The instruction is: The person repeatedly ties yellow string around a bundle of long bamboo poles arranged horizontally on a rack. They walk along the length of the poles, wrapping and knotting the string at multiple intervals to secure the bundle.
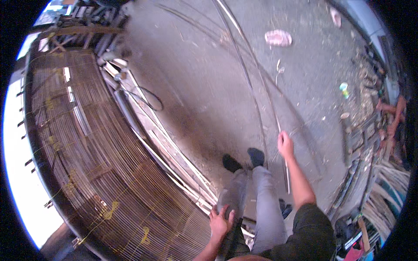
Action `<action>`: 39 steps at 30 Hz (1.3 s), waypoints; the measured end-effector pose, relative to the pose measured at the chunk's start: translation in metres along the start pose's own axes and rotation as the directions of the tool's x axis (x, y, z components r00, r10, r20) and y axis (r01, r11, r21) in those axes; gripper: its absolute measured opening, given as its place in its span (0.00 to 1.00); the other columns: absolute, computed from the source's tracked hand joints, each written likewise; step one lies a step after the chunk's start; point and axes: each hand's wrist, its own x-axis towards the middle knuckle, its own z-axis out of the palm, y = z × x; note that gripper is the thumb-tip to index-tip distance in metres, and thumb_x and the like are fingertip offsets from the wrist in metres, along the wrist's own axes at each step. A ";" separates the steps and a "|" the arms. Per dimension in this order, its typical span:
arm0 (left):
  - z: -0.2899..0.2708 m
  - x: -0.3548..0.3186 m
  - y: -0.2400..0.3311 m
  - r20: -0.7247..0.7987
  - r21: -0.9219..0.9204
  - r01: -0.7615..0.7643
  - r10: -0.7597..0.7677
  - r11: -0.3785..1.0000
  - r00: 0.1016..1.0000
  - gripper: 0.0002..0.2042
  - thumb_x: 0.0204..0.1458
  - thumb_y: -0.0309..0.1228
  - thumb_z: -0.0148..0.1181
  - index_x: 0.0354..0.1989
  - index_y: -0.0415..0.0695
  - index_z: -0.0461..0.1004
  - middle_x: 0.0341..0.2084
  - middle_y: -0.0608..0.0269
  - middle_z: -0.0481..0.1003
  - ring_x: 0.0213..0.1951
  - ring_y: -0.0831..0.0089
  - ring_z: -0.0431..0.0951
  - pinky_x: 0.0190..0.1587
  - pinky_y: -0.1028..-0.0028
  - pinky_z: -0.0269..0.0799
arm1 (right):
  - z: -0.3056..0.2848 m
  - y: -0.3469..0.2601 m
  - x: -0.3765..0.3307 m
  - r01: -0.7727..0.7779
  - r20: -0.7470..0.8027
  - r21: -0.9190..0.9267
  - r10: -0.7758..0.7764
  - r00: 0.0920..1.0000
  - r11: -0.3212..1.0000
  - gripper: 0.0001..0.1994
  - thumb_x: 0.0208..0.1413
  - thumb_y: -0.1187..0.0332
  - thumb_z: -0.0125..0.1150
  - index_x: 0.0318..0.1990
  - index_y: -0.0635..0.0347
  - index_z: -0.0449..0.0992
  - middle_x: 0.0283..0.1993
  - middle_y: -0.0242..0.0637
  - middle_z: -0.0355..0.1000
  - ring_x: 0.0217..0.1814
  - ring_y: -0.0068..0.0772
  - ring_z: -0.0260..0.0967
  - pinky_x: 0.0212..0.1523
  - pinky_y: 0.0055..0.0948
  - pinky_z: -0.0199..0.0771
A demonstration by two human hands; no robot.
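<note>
My right hand [285,144] is closed around a long thin pole [235,25], which looks like a bamboo or cane strip. Its short end sticks out below my fist, and the rest runs far across the floor to the top edge of the view. A second, darker long strip [249,80] lies close beside it on the left. My left hand [221,222] has its fingers spread and rests on my left leg, holding nothing. Both of my feet, in dark socks, are on the floor in front of me.
On my left stretches a slatted panel [143,191] tied with yellow cord. Pale strips [174,150] and a black loop [155,104] lie along its edge. A pink slipper-like thing [278,38] lies on the floor ahead; wood pieces and clutter line the right side.
</note>
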 end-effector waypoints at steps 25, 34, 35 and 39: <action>-0.343 -0.290 -0.040 -0.756 -0.645 -0.582 -0.304 0.495 0.579 0.20 0.63 0.31 0.46 0.63 0.37 0.61 0.50 0.41 0.71 0.52 0.48 0.73 0.57 0.64 0.66 | -0.190 -0.815 -0.308 -0.255 0.341 0.939 -0.710 0.616 0.231 0.09 0.70 0.61 0.39 0.53 0.48 0.61 0.25 0.22 0.52 0.19 0.12 0.46 0.16 0.16 0.51; -0.281 -0.460 -0.158 -0.522 -0.845 0.006 -0.827 0.534 0.209 0.16 0.61 0.42 0.49 0.31 0.44 0.76 0.22 0.50 0.76 0.29 0.49 0.75 0.38 0.57 0.63 | -0.144 -0.786 -0.502 -0.486 0.714 0.644 -0.692 0.106 0.590 0.07 0.70 0.62 0.39 0.45 0.54 0.56 0.33 0.37 0.68 0.30 0.32 0.73 0.31 0.36 0.81; -0.275 -0.470 -0.173 -0.464 -0.870 0.084 -0.865 0.485 0.192 0.18 0.62 0.44 0.49 0.29 0.44 0.76 0.21 0.49 0.75 0.29 0.49 0.75 0.39 0.58 0.61 | -0.142 -0.782 -0.515 -0.493 0.770 0.572 -0.636 0.049 0.655 0.07 0.70 0.62 0.40 0.45 0.54 0.55 0.35 0.39 0.70 0.34 0.35 0.76 0.33 0.38 0.82; -0.258 -0.484 -0.228 -0.437 -0.848 0.293 -0.895 0.441 0.082 0.22 0.61 0.49 0.49 0.26 0.43 0.76 0.20 0.47 0.75 0.29 0.48 0.74 0.43 0.55 0.57 | -0.103 -0.771 -0.533 -0.225 0.871 0.412 -0.455 -0.187 0.883 0.10 0.69 0.61 0.44 0.48 0.56 0.58 0.41 0.42 0.71 0.41 0.37 0.77 0.39 0.37 0.82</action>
